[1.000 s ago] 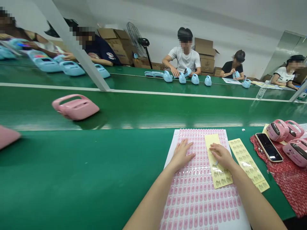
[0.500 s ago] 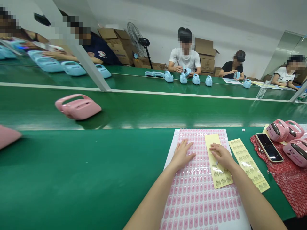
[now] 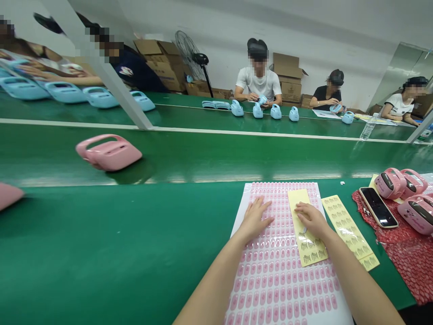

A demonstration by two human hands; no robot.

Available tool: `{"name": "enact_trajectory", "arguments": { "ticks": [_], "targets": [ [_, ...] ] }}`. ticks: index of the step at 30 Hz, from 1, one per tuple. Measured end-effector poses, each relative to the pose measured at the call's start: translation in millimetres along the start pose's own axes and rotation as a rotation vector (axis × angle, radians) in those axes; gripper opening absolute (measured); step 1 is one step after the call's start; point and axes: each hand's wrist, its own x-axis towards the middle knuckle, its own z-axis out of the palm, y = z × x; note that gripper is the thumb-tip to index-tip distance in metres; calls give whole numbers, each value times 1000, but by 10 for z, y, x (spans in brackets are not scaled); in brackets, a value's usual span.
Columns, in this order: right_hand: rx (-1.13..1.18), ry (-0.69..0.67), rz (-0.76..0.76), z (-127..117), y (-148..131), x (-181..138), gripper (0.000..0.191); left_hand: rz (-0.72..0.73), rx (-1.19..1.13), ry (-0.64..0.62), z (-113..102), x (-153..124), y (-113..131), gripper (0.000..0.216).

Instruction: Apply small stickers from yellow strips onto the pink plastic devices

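Note:
My left hand [image 3: 254, 218] lies flat and open on a white sheet of small pink oval stickers [image 3: 277, 280]. My right hand [image 3: 311, 219] rests with its fingers stretched out on a yellow strip of barcode labels [image 3: 309, 248] that lies across that sheet. A second yellow label strip [image 3: 350, 232] lies just right of it on the green table.
A black phone [image 3: 378, 206] and three pink handled devices [image 3: 392, 183] sit on red cloth [image 3: 411, 259] at right. Another pink device [image 3: 108, 152] lies on the green conveyor [image 3: 209, 155]; a pink edge [image 3: 8, 195] shows far left. Several people handle blue devices [image 3: 257, 110] on the far table.
My hands stay in place on the sheets. The view has shifted slightly, and the people across the belt have moved their hands and blue devices a little.

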Motion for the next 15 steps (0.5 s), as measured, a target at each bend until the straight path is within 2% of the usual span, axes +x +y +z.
{"name": "enact_trajectory", "arguments": {
  "ticks": [6, 15],
  "targets": [
    [15, 10, -16, 6, 16, 1, 24, 27, -9, 15, 32, 11, -50, 54],
    [0, 2, -7, 4, 15, -3, 25, 8, -36, 15, -7, -17, 4, 55]
  ]
}}
